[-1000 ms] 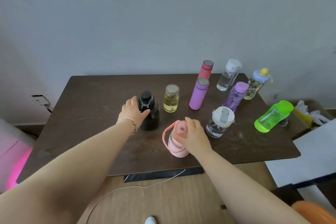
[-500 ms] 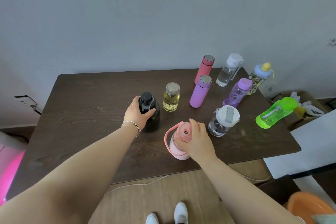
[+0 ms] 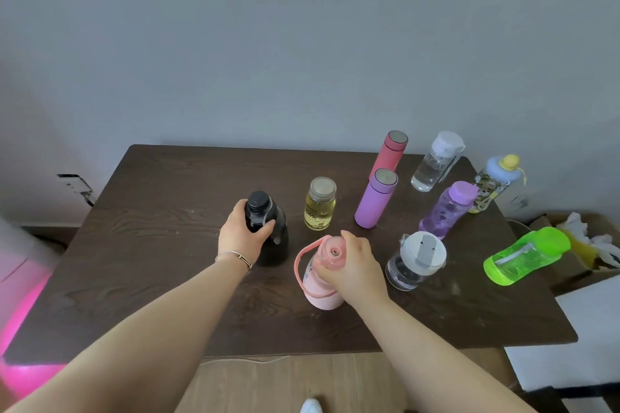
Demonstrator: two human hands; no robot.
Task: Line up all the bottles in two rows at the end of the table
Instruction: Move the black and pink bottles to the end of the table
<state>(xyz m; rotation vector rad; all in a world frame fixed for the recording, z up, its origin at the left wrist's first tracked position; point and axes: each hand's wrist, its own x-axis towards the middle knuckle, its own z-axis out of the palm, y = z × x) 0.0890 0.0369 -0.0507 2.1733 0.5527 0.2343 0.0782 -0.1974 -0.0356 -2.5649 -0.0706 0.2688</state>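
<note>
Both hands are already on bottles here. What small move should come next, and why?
Probably lift both and carry them right. The left hand grips the black bottle and the right hand the pink bottle, while the other bottles stand clustered toward the table's right end.

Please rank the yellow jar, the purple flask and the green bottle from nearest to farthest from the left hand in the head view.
From the left hand:
1. Yellow jar, just right of it.
2. Purple flask, farther right, mid-table.
3. Green bottle, lying at the right edge.
</note>
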